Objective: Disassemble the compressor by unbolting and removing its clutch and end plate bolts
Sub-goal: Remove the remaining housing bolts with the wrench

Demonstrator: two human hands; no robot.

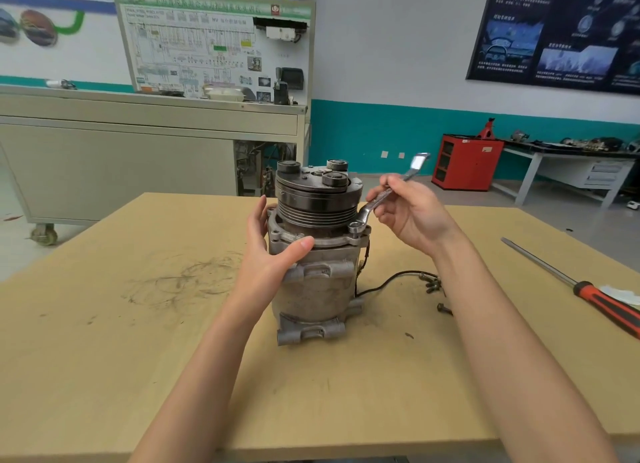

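while upright, compressor [313,265], clutch [317,189] end topmost

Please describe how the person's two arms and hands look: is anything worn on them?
Both forearms are bare: no sleeves show up to the picture's lower edge. The left hand and right hand wear no gloves. No watch, ring or bracelet is visible.

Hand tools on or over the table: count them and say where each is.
2: wrench in the right hand, ring end on the compressor; screwdriver lying at the table's right edge.
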